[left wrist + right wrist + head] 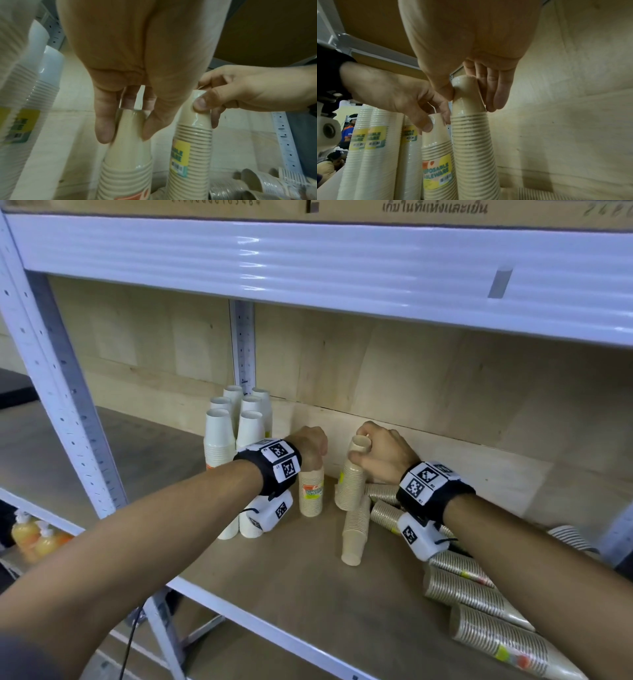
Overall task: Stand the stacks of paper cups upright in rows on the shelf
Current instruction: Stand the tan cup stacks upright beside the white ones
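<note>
Head view looks down onto a wooden shelf [291, 583] in a white metal rack, where both hands work side by side near the back wall. The left hand [310, 445] reaches down over the top of a beige cup stack [311, 491] that stands upright on the shelf; in the left wrist view its fingers [104, 121] and thumb curl round the narrow top cup of that stack [128, 155]. The right hand [380, 455] grips the top of a second beige stack [352, 481], which leans slightly to the left, its base on the shelf; the right wrist view shows the thumb pressed on one side of the top cup and the fingers [494, 89] on the other. The two held stacks stand just beside each other. To their left a cluster of white cup stacks [236, 422] stands upright in two rows running toward the back. One beige stack [356, 529] lies on its side in front of the right hand, and more lying stacks [479, 597] are spread under and beyond the right forearm. Orange bottles [34, 539] sit on a lower shelf at the left.
</note>
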Tool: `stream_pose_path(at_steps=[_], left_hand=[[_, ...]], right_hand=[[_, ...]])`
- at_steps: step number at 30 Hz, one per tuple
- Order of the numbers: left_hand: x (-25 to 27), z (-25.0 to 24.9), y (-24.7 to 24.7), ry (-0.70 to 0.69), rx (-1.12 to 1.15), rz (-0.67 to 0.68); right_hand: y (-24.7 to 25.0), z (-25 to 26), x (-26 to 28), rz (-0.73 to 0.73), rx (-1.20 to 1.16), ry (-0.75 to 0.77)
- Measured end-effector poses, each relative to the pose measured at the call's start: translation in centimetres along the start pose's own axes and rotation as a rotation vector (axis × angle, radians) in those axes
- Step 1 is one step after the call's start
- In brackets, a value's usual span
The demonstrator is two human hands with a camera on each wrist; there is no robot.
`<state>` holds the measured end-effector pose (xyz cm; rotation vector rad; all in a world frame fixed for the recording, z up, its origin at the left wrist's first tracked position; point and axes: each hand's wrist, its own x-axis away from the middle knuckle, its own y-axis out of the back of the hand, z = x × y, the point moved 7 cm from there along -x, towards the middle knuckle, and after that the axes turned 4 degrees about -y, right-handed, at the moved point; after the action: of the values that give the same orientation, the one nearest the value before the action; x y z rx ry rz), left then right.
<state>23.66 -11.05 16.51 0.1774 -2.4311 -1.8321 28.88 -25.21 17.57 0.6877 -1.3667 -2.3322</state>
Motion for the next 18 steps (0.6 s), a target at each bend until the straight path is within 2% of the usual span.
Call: stream_pose_path(at_steps=[3,8,14,18], left_hand=[[-1.2,0.9,0.0,0.037,0.000,-0.055],[-2.6,1.9,-0.7,0.097,-0.068,-0.071],[-3.4,2.6,-1.9,0.107,-0.121,-0.135],[-3.8,2.9,-2.1,0.125,-0.135,-0.119]], right_hand=[[-1.2,0.3,-1.5,0.012,-0.025,0.001],[-3.7,0.7,-3.7,0.053,-0.083,-0.009],[-6.1,1.0,-5.4,0.076,-0.102,-0.018],[-7.2,1.0,-6.1,0.092,-0.120,0.000]])
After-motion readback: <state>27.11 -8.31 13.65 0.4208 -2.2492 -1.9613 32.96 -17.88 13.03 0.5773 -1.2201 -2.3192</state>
